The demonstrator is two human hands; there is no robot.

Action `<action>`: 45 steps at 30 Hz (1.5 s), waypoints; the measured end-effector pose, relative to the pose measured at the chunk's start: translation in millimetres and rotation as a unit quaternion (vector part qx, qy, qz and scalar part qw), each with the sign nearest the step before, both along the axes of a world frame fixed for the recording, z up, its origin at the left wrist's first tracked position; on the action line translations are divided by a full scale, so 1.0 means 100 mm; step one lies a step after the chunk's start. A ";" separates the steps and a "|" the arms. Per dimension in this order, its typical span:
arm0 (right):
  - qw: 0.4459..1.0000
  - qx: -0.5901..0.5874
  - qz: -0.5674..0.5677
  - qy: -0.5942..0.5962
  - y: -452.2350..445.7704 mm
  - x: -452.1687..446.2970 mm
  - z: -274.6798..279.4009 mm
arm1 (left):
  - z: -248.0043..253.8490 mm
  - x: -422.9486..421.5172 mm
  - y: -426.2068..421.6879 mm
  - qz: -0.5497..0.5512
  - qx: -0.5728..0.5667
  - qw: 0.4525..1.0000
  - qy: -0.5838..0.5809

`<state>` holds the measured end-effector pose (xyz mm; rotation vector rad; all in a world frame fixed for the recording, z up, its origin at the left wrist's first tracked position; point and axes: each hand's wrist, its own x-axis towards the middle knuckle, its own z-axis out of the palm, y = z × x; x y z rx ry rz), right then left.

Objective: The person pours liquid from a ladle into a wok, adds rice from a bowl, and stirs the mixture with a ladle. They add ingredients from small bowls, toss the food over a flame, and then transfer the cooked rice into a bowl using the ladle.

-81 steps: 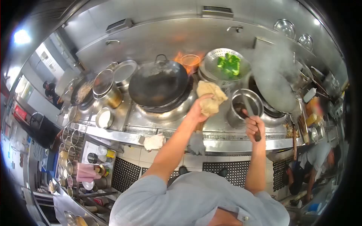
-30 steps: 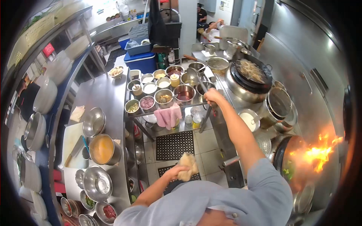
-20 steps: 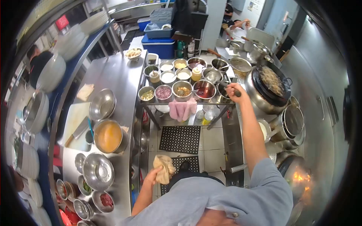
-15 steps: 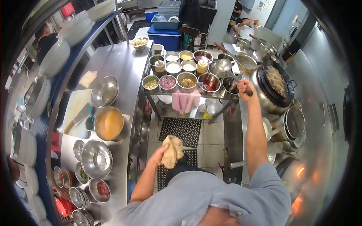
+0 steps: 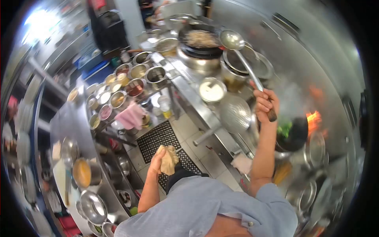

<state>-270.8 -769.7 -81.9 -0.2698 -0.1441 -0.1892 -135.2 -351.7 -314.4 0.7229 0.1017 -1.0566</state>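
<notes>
My right hand (image 5: 265, 106) is closed round the handle of a long metal ladle (image 5: 232, 40), its bowl raised above the pots on the stove side. My left hand (image 5: 157, 161) grips a folded tan cloth (image 5: 169, 159) low in front of my body. Right of my right forearm sits a dark wok (image 5: 298, 134) holding green vegetables (image 5: 284, 129), with flames (image 5: 314, 120) rising beside it. Under the ladle bowl stand a strainer-topped pot (image 5: 236, 75) and a pot of white contents (image 5: 212, 90). A perforated skimmer (image 5: 235, 113) rests to the left of my right hand.
Farther back, another wok (image 5: 200, 39) holds frying food. At left, seasoning containers crowd a steel stand with a pink cloth (image 5: 130, 116) over its edge. A counter carries metal bowls (image 5: 93, 207) and a pot of orange liquid (image 5: 82, 173). Black mats (image 5: 158, 140) cover the floor.
My view and body have turned right toward the stove. The ladle has left the seasoning containers and is now up over the stove pots. The cloth stays in my left hand.
</notes>
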 end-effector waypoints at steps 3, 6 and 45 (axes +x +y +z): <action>0.951 -0.130 -0.207 0.187 -0.17 -1.12 0.04 | 0.00 0.13 -0.37 -0.020 0.144 0.981 -0.127; 0.757 -0.309 -0.319 0.479 -0.16 -1.83 0.09 | -0.04 0.49 -0.96 -0.076 0.247 0.869 -0.423; 0.571 -0.527 -0.087 0.623 1.39 0.61 -1.39 | -0.36 1.97 -3.14 -0.140 0.234 0.471 -0.839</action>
